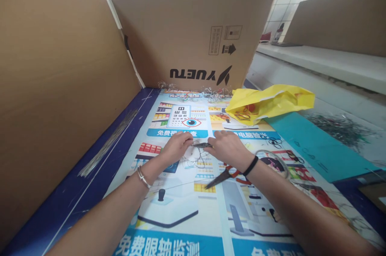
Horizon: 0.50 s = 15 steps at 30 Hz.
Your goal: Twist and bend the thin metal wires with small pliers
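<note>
My left hand [177, 145] is closed in a pinch over the printed sheet. Thin wire [199, 158] loops down just below its fingertips, and the fingers appear to pinch one end. Wrapped in my right hand [229, 147] is a pair of pliers [202, 145], its dark jaws pointing left, close to my left fingertips. Whether the jaws grip the wire is too small to tell. Orange-handled scissors [221, 177] lie on the sheet, partly hidden under my right wrist, blades toward the lower left. A round coil [285, 163] rests beside my right forearm.
Straight wires [111, 139] lie in a bundle at left. A yellow bag [280, 105] sits at back right by a teal sheet [307, 143]. Beyond it is a tangled wire pile [340, 131]. Cardboard walls [187, 35] rise behind and left. Small black loops [274, 142] lie at right.
</note>
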Each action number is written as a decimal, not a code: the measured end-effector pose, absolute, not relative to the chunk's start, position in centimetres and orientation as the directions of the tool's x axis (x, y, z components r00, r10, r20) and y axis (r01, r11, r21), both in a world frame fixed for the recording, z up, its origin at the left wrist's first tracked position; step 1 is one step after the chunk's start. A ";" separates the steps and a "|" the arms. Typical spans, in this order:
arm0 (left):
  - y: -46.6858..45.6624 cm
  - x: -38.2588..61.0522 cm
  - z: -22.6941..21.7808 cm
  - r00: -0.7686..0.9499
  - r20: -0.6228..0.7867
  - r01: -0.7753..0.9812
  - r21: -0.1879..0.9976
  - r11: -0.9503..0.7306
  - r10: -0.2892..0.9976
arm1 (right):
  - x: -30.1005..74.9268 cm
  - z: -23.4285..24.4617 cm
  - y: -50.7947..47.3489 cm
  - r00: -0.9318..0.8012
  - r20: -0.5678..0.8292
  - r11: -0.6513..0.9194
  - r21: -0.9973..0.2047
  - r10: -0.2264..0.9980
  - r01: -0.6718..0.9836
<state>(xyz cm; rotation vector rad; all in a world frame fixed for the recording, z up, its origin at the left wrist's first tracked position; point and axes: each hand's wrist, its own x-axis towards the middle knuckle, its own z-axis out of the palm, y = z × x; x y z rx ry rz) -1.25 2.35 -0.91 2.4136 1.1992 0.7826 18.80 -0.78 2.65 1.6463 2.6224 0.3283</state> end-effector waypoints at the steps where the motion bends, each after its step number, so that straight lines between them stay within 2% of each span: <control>1: 2.4 -1.2 -0.9 0.491 0.323 0.617 0.527 -0.585 0.809 | 18.8 2.6 -0.8 -0.443 0.091 0.421 0.195 0.892 0.886; 15: 2.3 -1.2 -0.7 0.505 0.298 0.655 0.480 -0.584 0.810 | 18.8 2.6 -0.8 -0.440 0.100 0.418 0.188 0.892 0.889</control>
